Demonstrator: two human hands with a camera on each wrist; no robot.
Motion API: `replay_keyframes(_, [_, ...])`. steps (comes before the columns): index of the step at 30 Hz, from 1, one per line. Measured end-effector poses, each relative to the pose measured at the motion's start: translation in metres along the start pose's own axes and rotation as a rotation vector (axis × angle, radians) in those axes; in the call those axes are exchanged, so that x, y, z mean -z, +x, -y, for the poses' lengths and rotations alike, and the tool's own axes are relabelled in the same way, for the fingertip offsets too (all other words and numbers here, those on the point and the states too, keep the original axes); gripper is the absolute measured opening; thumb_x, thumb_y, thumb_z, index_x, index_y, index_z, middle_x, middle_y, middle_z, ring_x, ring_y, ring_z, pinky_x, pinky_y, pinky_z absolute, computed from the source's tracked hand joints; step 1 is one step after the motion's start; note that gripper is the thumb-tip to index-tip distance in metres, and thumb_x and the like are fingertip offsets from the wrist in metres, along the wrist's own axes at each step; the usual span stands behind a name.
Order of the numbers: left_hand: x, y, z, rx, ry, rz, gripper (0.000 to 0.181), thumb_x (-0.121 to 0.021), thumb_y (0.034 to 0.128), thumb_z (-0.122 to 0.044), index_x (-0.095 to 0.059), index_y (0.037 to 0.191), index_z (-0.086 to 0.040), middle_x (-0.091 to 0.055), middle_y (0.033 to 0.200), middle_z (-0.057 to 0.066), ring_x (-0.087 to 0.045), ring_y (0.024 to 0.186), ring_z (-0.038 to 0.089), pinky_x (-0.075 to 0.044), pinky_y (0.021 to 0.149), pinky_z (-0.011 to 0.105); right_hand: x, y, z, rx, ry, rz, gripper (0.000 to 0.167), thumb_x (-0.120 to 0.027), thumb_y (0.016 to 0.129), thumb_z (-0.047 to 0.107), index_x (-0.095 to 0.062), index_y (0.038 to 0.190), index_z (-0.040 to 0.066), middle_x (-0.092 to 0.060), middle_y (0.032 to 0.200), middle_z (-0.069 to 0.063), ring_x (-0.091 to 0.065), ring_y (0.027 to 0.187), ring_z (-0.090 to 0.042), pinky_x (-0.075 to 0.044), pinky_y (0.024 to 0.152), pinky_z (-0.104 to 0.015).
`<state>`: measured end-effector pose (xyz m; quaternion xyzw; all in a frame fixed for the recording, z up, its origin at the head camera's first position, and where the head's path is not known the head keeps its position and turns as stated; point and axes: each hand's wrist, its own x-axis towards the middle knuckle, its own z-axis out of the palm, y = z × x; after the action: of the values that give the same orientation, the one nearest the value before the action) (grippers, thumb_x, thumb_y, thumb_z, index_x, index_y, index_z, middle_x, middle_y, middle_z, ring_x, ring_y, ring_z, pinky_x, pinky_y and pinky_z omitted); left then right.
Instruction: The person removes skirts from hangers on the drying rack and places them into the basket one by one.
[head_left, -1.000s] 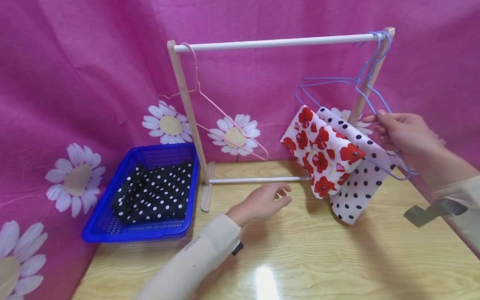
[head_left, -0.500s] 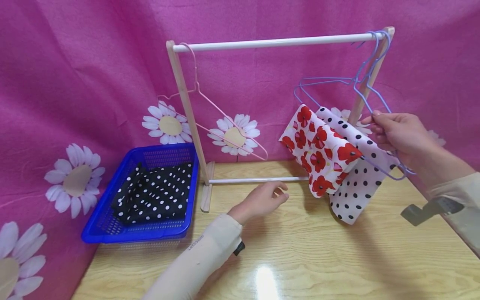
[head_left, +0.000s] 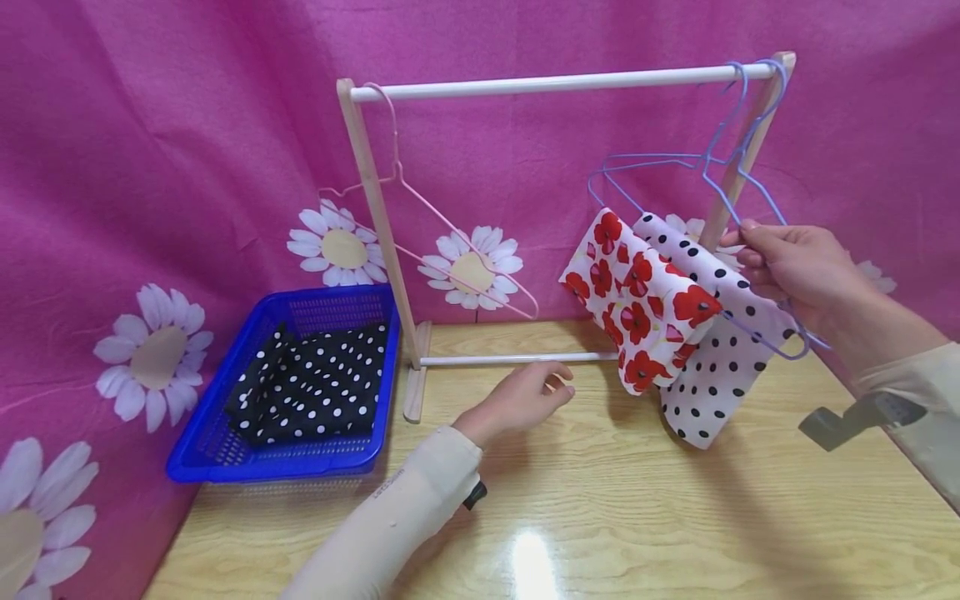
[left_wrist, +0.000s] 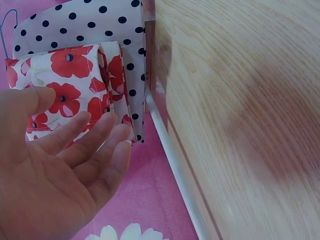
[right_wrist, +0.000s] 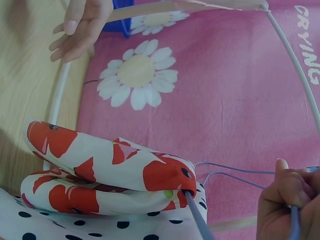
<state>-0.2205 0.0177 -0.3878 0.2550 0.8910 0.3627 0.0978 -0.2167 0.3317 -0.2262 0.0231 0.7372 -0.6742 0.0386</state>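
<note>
Two blue hangers were seen in the head view, hooked over the white rail at the right end of the rack. The nearer hanger was pinched at its sloping shoulder, between thumb and finger, by the right grip. A flowered cloth was draped in a fold over that hanger's lower bar, and just behind it a white dotted cloth was hung on the other. The left grip was held spread and loosely bent above the bench, near the flowered cloth but apart from it. A pink hanger was hooked at the rail's left end. Left of the rack, a black cloth was contained in the basket.

In the left wrist view, the left grip's thumb was parted from its bent fingers, by which the flowered cloth was partly covered.

In the right wrist view, wire was held in the curled right grip, the lower bar was left exposed at the flowered cloth's end, and the left grip was seen at upper left.
</note>
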Motion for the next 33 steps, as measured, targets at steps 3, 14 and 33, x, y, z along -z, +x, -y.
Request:
replay_keyframes(3, [-0.002,-0.001,-0.001,-0.005,0.005,-0.008,0.036,-0.057,0.1022,-0.029,-0.063,0.132,-0.011,-0.071,0.122,0.006,-0.068,0.110,0.019,-0.054,0.093,0.028,0.002,0.000,-0.002,0.034,0.033,0.032,0.034,-0.051,0.104,0.037,-0.074,0.085,0.023,-0.049,0.064,0.009,-0.033,0.055,-0.004,-0.017,0.047,-0.024])
replay_keyframes(14, [0.000,-0.002,0.000,-0.006,0.009,-0.018,0.035,-0.056,0.1016,-0.027,-0.064,0.131,-0.010,-0.071,0.120,0.006,-0.068,0.110,0.018,-0.054,0.093,0.028,-0.007,0.001,0.000,0.030,0.010,0.038,0.034,-0.050,0.104,0.038,-0.075,0.085,0.025,-0.049,0.064,0.010,-0.035,0.055,-0.003,-0.016,0.047,-0.026])
replay_keyframes(33, [0.003,0.000,0.003,0.019,-0.054,-0.019,0.034,-0.056,0.1029,-0.030,-0.063,0.131,-0.012,-0.071,0.121,0.006,-0.068,0.109,0.020,-0.055,0.093,0.030,-0.029,0.001,0.004,0.068,-0.012,0.062,0.038,-0.046,0.106,0.036,-0.075,0.084,0.026,-0.047,0.064,0.011,-0.035,0.054,-0.002,-0.018,0.048,-0.024])
